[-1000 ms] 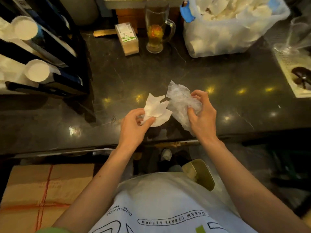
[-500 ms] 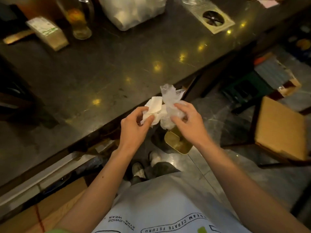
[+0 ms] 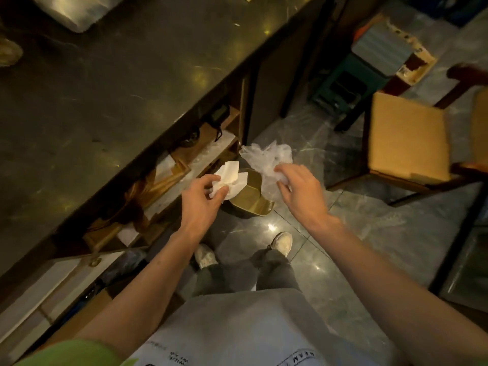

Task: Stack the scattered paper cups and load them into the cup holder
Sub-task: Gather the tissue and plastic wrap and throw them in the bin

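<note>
Pinching one white paper scrap (image 3: pixel 229 178), left hand (image 3: pixel 196 200); right hand (image 3: pixel 301 192) loosely clutches one plastic wrapper (image 3: pixel 269 157).

A grey marbled floor (image 3: pixel 369 233) carries a gold bin (image 3: pixel 250 199) near the dark counter (image 3: pixel 105 88) at left, a chair (image 3: pixel 406 138) at right, and a green stool (image 3: pixel 348 80) farther off.
</note>
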`<state>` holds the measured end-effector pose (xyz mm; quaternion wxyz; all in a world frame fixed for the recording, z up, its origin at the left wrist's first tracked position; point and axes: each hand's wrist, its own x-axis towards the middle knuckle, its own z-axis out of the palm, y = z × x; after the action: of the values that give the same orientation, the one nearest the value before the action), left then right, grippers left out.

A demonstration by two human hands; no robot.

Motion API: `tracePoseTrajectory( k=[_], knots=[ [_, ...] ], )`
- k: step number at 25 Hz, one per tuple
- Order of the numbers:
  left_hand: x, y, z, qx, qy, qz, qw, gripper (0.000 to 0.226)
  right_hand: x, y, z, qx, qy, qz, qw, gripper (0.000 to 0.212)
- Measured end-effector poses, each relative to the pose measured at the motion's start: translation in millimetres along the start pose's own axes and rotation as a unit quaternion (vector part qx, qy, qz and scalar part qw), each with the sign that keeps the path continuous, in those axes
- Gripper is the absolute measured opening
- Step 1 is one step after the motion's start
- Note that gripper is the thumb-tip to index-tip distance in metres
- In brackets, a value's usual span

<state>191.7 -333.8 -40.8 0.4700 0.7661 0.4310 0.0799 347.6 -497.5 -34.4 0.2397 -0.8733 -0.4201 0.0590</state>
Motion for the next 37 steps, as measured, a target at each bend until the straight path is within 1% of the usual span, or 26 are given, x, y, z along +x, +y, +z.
tracePoseTrajectory(
  k=[3, 8, 11, 14, 16, 19, 23, 25, 28, 31, 33, 36, 37],
  knots=[
    [14.4, 5.4, 47.3, 0.029, -0.014, -0.023, 0.999, 0.031, 2.7, 55.4, 17.8, 0.031, -0.025, -0.01, 0.999, 0.025],
    [44.9, -13.7, 121.3, 0.125, -0.029, -0.092, 0.987, 0.034, 16.6, 138.9, 65.3, 0.029, -0.128, 0.0, 0.991, 0.026],
    [69.7, -40.7, 152.0, 0.179, -0.041, -0.097, 0.978, 0.034, 26.7, 171.7, 102.5, 0.021, -0.172, 0.028, 0.985, 0.027],
    [102.5, -77.3, 186.5, 0.179, -0.083, -0.095, 0.976, 0.034, 28.6, 198.2, 148.1, 0.008, -0.207, 0.049, 0.977, 0.03],
    [127.4, -111.3, 212.5, 0.182, -0.111, -0.096, 0.972, 0.033, 28.9, 216.5, 188.5, 0.006, -0.221, 0.062, 0.973, 0.03],
    [160.9, -161.5, 247.2, 0.194, -0.145, -0.099, 0.965, 0.032, 24.3, 243.6, 248.8, 0.019, -0.23, 0.118, 0.966, 0.03],
    [198.5, -229.9, 286.4, 0.206, -0.166, -0.098, 0.959, 0.031, 20.6, 270.8, 331.7, 0.037, -0.248, 0.196, 0.948, 0.032],
    [212.8, -255.0, 303.3, 0.216, -0.172, -0.103, 0.956, 0.032, 22.2, 281.8, 365.0, 0.037, -0.254, 0.215, 0.942, 0.034],
    [239.0, -287.3, 326.7, 0.215, -0.17, -0.113, 0.955, 0.033, 31.7, 296.4, 408.8, 0.038, -0.274, 0.231, 0.933, 0.038],
    [264.5, -312.4, 352.4, 0.216, -0.19, -0.112, 0.951, 0.036, 43.0, 312.6, 443.6, 0.023, -0.291, 0.244, 0.925, 0.042],
    [277.2, -324.6, 369.7, 0.222, -0.201, -0.116, 0.947, 0.039, 46.7, 322.1, 460.3, 0.006, -0.3, 0.228, 0.926, 0.043],
    [291.6, -349.3, 391.3, 0.242, -0.211, -0.097, 0.942, 0.045, 49.5, 334.4, 480.9, -0.018, -0.319, 0.215, 0.923, 0.046],
    [293.8, -356.3, 395.9, 0.244, -0.208, -0.107, 0.941, 0.048, 49.6, 337.0, 486.7, -0.022, -0.319, 0.215, 0.923, 0.046]
  ],
)
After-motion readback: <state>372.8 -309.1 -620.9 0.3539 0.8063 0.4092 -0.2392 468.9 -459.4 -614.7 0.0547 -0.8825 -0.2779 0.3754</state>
